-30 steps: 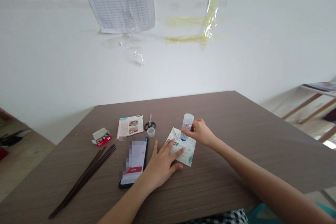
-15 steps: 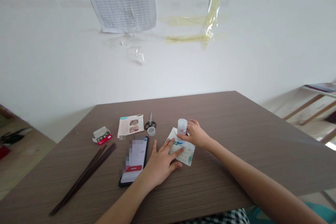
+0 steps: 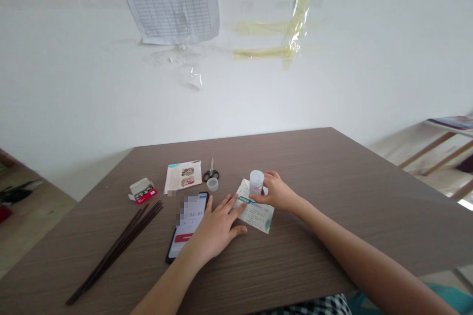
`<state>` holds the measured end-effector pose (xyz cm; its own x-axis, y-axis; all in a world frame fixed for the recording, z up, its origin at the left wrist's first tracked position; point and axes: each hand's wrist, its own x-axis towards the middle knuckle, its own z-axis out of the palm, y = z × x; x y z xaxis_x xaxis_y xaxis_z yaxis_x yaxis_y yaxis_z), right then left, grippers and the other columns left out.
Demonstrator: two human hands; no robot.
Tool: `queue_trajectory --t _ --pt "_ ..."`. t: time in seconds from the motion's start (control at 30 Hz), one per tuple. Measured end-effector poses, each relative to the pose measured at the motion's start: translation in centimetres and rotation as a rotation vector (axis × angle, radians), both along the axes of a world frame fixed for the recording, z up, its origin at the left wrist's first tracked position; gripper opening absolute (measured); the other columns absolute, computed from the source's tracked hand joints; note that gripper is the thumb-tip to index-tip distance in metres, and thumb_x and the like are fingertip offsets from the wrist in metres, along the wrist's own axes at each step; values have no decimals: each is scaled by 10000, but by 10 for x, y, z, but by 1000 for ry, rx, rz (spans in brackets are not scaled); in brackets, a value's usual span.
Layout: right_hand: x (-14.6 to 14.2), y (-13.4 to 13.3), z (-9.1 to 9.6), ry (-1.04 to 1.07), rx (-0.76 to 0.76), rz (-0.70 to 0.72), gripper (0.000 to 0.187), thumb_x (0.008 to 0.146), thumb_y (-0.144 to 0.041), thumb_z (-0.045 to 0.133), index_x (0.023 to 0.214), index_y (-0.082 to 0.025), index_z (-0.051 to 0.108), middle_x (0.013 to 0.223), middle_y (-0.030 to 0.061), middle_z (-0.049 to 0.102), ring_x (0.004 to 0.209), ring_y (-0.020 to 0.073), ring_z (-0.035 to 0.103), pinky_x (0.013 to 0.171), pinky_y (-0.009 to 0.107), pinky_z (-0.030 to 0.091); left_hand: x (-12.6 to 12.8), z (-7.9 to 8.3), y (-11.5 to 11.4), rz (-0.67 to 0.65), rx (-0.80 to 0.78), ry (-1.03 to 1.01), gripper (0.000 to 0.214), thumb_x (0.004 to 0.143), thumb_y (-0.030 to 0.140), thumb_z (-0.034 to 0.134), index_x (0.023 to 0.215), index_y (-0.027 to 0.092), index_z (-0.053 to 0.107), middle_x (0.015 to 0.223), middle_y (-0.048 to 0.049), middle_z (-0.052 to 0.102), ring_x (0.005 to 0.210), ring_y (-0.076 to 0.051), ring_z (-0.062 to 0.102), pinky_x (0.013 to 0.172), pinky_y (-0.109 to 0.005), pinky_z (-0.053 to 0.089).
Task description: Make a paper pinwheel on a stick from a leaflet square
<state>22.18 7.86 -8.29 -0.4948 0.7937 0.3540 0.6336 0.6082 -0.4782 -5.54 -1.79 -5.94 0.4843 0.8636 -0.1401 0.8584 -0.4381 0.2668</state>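
My right hand point(image 3: 276, 192) is closed around a white glue stick point(image 3: 256, 182), which stands upright over a printed sheet of paper point(image 3: 258, 216). The stick's lower end is partly hidden by my fingers. My left hand point(image 3: 219, 229) lies flat with fingers spread, its fingertips on the left edge of the sheet. Close to that hand, and partly under its wrist, lies a phone point(image 3: 188, 226) with a timer on its screen. A small round translucent cap point(image 3: 212, 184) rests beyond my left fingertips, beside black-handled scissors point(image 3: 211, 171).
Left of the scissors is a folded printed paper point(image 3: 183, 176). A small open red-and-white box point(image 3: 142, 191) holds small dark pieces. Several thin dark sticks point(image 3: 118, 251) lie at the left of the brown table point(image 3: 332, 182). A wall point(image 3: 236, 108) stands behind it.
My right hand has shifted the glue stick slightly down towards me on the sheet. My left hand has slid a little to the left, covering more of the phone.
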Motion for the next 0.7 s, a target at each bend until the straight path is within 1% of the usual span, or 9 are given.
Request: queue_trajectory --t 0.1,0.17,0.23,0.3,0.37,0.5,0.63,0.7 --pt "2 -2 4 23 12 19 352 1056 -422 1011 857 -293 752 882 9 847 1027 318 872 1371 653 592 2 -1 -1 10 5 2 654 1280 499 808 1916 389 696 2087 -171 499 1948 -503 476 1576 -934 232" --pt "5 -2 5 94 17 -15 327 1076 -430 981 870 -298 763 892 20 856 1013 328 867 1324 639 628 2 -2 -2 20 23 -13 619 1289 458 792 1899 395 712 2080 -156 520 1937 -501 497 1574 -924 258" --pt "9 -1 5 174 13 -62 314 1085 -451 958 887 -301 766 942 50 884 1050 358 870 1262 631 668 2 -3 -2 33 42 -27 584 1301 424 767 1883 390 730 2068 -143 550 1931 -495 510 1581 -904 272" --pt "12 -1 4 218 3 -84 310 1087 -464 941 894 -298 766 998 77 909 1100 381 874 1236 636 684 2 -3 -2 42 33 -40 572 1298 423 772 1868 399 746 2060 -137 567 1933 -489 509 1584 -896 276" --pt "13 -2 1 211 -6 -76 320 1082 -469 949 887 -293 766 991 78 907 1103 380 873 1250 648 677 3 -2 -1 43 5 -45 586 1286 436 794 1870 415 742 2068 -140 549 1944 -483 491 1580 -910 265" --pt "8 -6 -1 141 -12 -29 317 1074 -460 989 895 -288 793 925 50 874 1082 354 860 1278 638 663 4 0 1 35 -12 -17 620 1287 439 793 1900 388 713 2091 -160 486 1959 -482 461 1581 -920 238" --pt "5 -7 2 73 -21 18 295 1061 -426 1005 881 -292 814 948 33 871 1077 333 856 1365 664 604 2 -3 1 30 10 -38 608 1277 464 806 1878 420 734 2087 -137 507 1939 -483 499 1578 -911 271" --pt "8 -5 4 84 -7 2 308 1050 -423 1016 861 -293 810 928 32 865 1079 339 856 1392 690 578 1 -4 1 26 9 -45 610 1276 467 806 1879 410 734 2083 -145 512 1938 -485 500 1576 -914 265"
